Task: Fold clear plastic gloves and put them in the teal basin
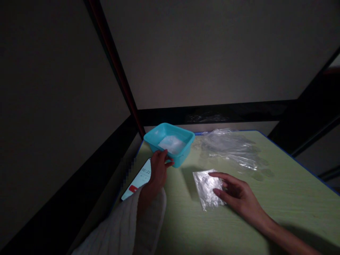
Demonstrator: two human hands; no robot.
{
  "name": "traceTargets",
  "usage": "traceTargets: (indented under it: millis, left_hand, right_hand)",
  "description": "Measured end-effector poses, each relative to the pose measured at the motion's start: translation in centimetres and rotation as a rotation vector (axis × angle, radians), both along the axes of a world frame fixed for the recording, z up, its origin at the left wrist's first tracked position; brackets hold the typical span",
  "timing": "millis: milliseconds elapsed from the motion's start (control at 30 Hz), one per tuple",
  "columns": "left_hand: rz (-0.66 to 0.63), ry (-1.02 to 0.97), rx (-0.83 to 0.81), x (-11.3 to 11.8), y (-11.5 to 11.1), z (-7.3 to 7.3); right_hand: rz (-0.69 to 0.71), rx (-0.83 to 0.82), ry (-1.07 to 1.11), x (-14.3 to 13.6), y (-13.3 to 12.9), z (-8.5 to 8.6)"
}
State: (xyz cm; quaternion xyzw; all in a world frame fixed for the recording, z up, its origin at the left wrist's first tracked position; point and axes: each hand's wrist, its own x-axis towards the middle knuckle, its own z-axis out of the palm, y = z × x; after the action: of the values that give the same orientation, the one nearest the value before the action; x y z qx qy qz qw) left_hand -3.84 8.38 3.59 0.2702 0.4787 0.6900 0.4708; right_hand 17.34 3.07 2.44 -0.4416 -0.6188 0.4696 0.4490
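**Folded packet [207,188] below right of the basin [182,157]**

At lower centre, over the worktop [183,219], our right hand [240,196], the nearer, pinches the nearly square packet's right side. Up-left, our left hand [159,163] meets the basin's near rim; we cannot tell whether that grip is closed.

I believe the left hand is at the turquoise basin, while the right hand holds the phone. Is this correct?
Not the phone: the head view shows the right hand holding a crinkled plastic packet. The left hand is at the turquoise basin.
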Motion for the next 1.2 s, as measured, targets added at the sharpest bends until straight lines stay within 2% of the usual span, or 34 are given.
traceTargets:
  millis: [200,367,500,633,733,900,1200]
  left_hand:
    - [-0.08,0.024,0.043,0.7,-1.2,0.1]
    - [-0.205,0.058,0.053,2.0,-3.4,0.2]
    - [-0.3,0.088,0.061,2.8,-5.0,0.0]
    - [-0.358,0.086,0.076,3.3,-6.1,-0.1]
    - [-0.392,0.079,0.087,3.4,-6.5,-0.2]
    - [-0.434,0.049,0.095,3.3,-6.5,-0.6]
    - [-0.454,0.073,0.101,3.5,-6.9,-0.8]
  right_hand:
    - [-0.099,0.076,-0.034,1.4,0.2,1.8]
    - [-0.218,0.227,-0.056,3.6,0.9,5.1]
    - [-0.174,0.262,-0.077,3.9,1.9,8.1]
    - [-0.041,0.25,-0.189,1.7,3.5,9.7]
    - [0.035,0.257,-0.384,-0.8,5.3,9.6]
    - [0.128,0.171,-0.585,-3.9,8.1,8.1]
    - [0.168,0.245,-0.698,-5.7,10.0,6.0]
